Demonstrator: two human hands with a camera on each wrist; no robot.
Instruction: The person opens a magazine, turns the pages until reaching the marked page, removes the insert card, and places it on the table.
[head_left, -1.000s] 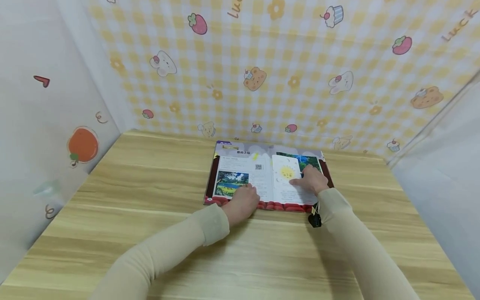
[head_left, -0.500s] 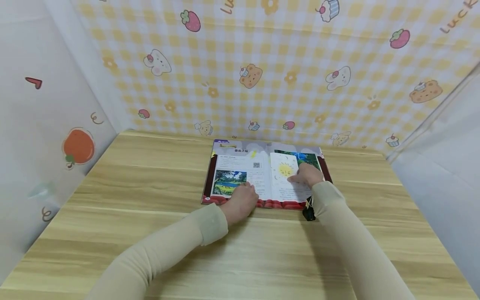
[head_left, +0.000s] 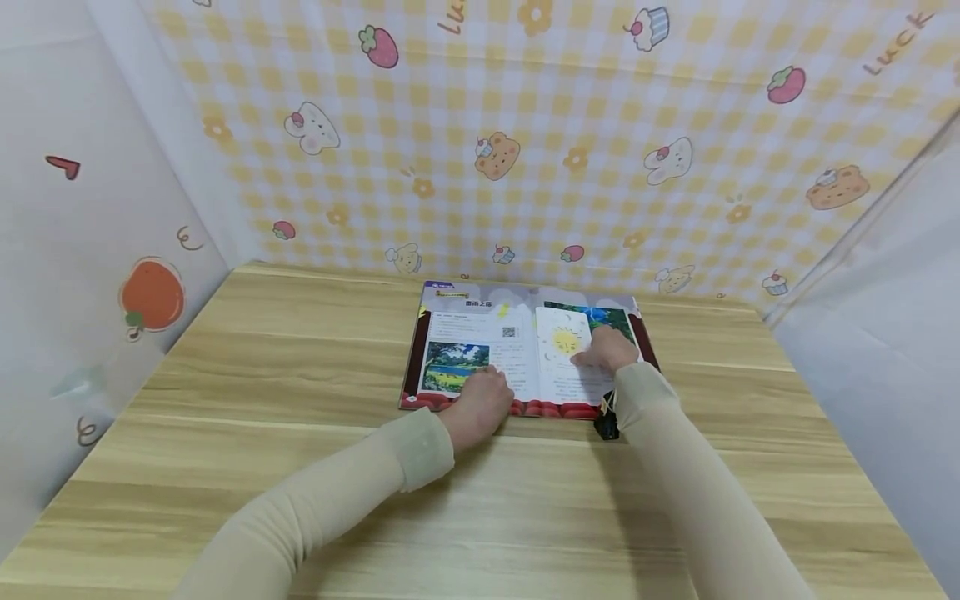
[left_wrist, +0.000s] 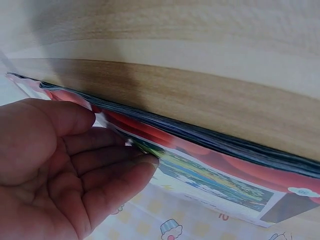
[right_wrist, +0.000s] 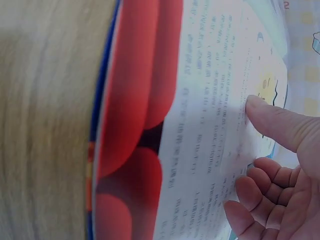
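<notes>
An open illustrated book [head_left: 513, 371] lies on the wooden table, with a landscape picture on its left page and red seats printed along the bottom. My left hand [head_left: 482, 407] rests on that page near the lower edge; the left wrist view shows its fingers loosely bent against the paper. On the right page is a white card [head_left: 557, 327] with a smiling yellow sun. My right hand [head_left: 610, 348] pinches the card at its right side. In the right wrist view the thumb [right_wrist: 280, 125] lies on the card's face, the other fingers curled beside it.
A checked yellow cloth [head_left: 420, 108] with cartoon prints hangs behind the table [head_left: 337, 367]. White sheets [head_left: 67, 225] close off the left and right sides. A small black device [head_left: 606, 427] hangs under the right wrist.
The view has shifted slightly, so the book sits a little further left. Both hands keep nearly the same places on it, and the card stays on the right page under the right hand.
</notes>
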